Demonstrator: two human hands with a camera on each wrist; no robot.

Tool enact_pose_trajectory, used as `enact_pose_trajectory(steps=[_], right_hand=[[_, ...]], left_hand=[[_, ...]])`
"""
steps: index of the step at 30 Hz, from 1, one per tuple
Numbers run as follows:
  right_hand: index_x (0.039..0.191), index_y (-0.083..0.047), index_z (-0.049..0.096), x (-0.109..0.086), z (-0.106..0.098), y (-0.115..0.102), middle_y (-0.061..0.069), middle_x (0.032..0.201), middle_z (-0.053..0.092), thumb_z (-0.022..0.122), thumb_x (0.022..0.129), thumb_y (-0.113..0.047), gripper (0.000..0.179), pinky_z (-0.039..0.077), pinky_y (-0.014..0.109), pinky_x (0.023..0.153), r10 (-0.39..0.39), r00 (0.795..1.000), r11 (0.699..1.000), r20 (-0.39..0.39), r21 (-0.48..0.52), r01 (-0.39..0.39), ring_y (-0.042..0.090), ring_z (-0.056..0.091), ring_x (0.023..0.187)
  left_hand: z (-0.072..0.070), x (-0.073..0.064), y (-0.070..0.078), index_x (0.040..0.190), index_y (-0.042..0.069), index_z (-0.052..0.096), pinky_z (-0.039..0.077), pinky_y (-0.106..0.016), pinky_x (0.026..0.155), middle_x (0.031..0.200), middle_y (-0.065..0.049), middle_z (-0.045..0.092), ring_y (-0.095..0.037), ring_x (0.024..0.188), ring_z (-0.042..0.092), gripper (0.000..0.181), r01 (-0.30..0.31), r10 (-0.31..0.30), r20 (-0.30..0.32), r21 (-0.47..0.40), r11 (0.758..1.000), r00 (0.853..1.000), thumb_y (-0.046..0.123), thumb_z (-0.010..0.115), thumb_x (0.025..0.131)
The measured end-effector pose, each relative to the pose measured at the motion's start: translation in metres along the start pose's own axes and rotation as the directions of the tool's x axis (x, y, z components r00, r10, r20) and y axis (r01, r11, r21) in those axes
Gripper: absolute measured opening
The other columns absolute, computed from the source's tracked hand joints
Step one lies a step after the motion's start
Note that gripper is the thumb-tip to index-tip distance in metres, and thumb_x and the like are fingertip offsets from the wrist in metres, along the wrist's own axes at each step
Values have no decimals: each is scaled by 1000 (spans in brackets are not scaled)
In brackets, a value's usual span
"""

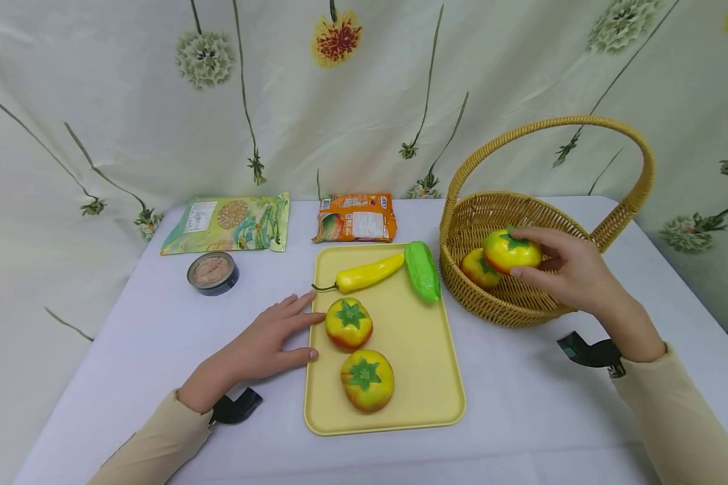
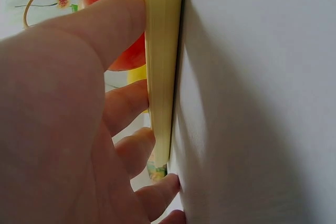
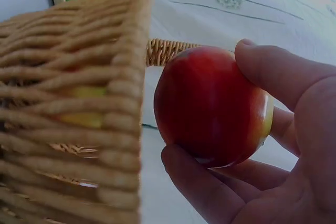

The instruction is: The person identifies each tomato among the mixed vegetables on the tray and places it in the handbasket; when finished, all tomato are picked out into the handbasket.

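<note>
My right hand grips a yellow-and-red toy persimmon with a green leafy top, just over the wicker basket. In the right wrist view, the red side of this persimmon shows between thumb and fingers, beside the basket's rim. Inside the basket lies another persimmon, partly hidden. My left hand touches the left edge of the yellow tray with its fingers spread. On the tray lie two persimmons, a yellow pepper and a green pepper at the upper right edge.
Behind the tray lies an orange snack packet. A green-and-yellow bag and a round tin are at the back left. The basket's tall handle arches over its opening. A flowered cloth hangs behind the white-covered table.
</note>
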State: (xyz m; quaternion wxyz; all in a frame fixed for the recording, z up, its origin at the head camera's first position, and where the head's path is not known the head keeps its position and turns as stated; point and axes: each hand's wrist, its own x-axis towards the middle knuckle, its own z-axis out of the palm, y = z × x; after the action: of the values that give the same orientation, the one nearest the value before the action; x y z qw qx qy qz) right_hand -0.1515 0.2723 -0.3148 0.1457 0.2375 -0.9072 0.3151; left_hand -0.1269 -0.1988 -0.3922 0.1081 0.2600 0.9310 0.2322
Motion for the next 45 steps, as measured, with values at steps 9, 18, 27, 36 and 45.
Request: enact_pose_trajectory(steps=[9, 18, 27, 36, 45], right_hand=[[137, 2, 58, 6, 2, 13, 27, 136, 59, 76, 90, -6, 50, 41, -5, 77, 175, 985, 985, 8, -5, -175, 43, 64, 109], [141, 0, 55, 7, 8, 29, 28, 136, 58, 74, 93, -15, 53, 62, 47, 89, 289, 957, 957, 20, -43, -288, 48, 63, 112], [142, 0, 52, 10, 12, 36, 32, 141, 54, 71, 95, -19, 54, 54, 66, 94, 368, 927, 929, 74, -79, -362, 55, 58, 120], [146, -3, 50, 12, 13, 41, 33, 140, 53, 66, 99, -31, 57, 52, 60, 94, 446, 877, 894, 181, -138, -426, 47, 55, 115], [149, -2, 46, 13, 12, 44, 33, 140, 52, 62, 101, -30, 58, 49, 60, 96, 456, 854, 890, 252, -150, -431, 44, 52, 115]], left_hand=[[1, 0, -1, 146, 19, 57, 25, -72, 119, 168, -12, 31, -50, 153, 24, 62, 4, -4, -4, 3, 1000, 1000, 47, 71, 93], [1, 1, -1, 146, 19, 57, 25, -71, 119, 168, -11, 31, -49, 153, 24, 62, 0, 0, -2, 2, 1000, 1000, 48, 71, 93], [-1, 0, 1, 146, 18, 57, 25, -72, 119, 168, -12, 31, -50, 153, 25, 62, 2, -2, 2, 3, 1000, 1000, 47, 71, 93], [-1, 1, -1, 146, 19, 57, 25, -72, 119, 168, -11, 31, -50, 153, 24, 62, 2, -2, -2, 14, 1000, 1000, 48, 71, 93], [0, 1, 0, 146, 19, 58, 25, -72, 119, 168, -12, 31, -50, 153, 25, 62, 7, -7, 2, 11, 1000, 1000, 48, 71, 93]])
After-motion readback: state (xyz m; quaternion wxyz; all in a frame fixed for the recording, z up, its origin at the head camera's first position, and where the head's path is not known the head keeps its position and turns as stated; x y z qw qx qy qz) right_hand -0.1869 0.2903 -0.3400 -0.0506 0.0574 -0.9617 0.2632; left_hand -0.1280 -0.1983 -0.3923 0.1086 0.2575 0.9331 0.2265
